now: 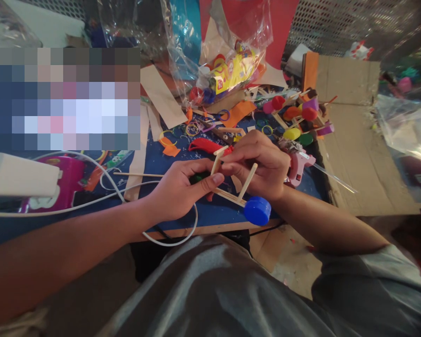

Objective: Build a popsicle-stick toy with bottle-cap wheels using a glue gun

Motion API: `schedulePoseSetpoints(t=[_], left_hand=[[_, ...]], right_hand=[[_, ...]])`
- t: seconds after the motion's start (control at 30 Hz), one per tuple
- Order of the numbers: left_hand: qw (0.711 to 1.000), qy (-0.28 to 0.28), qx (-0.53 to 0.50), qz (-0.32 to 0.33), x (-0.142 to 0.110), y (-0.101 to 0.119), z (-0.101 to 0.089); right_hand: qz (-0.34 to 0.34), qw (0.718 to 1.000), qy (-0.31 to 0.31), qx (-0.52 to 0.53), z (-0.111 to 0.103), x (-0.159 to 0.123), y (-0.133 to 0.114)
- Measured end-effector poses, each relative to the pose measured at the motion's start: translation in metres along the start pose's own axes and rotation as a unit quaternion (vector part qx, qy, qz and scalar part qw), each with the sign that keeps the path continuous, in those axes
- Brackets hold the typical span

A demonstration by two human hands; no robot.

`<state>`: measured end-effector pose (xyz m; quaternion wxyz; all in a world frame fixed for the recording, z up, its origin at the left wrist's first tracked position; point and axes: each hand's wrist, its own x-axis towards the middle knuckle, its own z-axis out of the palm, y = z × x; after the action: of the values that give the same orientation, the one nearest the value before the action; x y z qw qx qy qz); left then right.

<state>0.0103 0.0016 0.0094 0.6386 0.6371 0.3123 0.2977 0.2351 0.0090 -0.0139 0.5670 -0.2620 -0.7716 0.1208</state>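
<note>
Between my two hands is a small frame of wooden sticks (247,183), with a blue bottle cap (257,211) at its near right end. My left hand (185,189) is closed on the frame's left side, thumb pressed on a stick; a dark green piece shows partly behind its fingers. The fingers of my right hand (257,161) are bent round the far side and meet near the upper stick. Whether they pinch a separate small piece is hidden. Just beyond the hands lies a red-handled tool (205,146).
A pink glue gun (299,167) lies right of my right hand. Coloured caps and sticks (303,112) are piled behind it. A white charger (23,174) sits in a magenta power strip (72,180), its white cable looping near my left arm. Cardboard (358,159) lies at right.
</note>
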Motion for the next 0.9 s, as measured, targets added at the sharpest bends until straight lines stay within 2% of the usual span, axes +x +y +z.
schedulePoseSetpoints(t=[0.13,0.3,0.57,0.9], left_hand=[[1.000,0.000,-0.013,0.002,-0.0001,-0.0010,0.0007],[1.000,-0.003,-0.013,0.003,0.0000,-0.0012,0.0013],[1.000,-0.001,-0.002,0.014,-0.0011,-0.0024,0.0003],[1.000,-0.009,-0.019,-0.006,-0.0010,0.0013,0.0019]], right_hand=[[0.017,0.998,0.020,-0.052,-0.0006,0.0000,0.0003],[-0.022,1.000,0.010,-0.009,-0.0021,0.0031,-0.0015],[-0.039,0.999,0.009,-0.004,-0.0033,0.0047,-0.0005],[-0.002,1.000,-0.014,-0.021,-0.0004,0.0026,-0.0021]])
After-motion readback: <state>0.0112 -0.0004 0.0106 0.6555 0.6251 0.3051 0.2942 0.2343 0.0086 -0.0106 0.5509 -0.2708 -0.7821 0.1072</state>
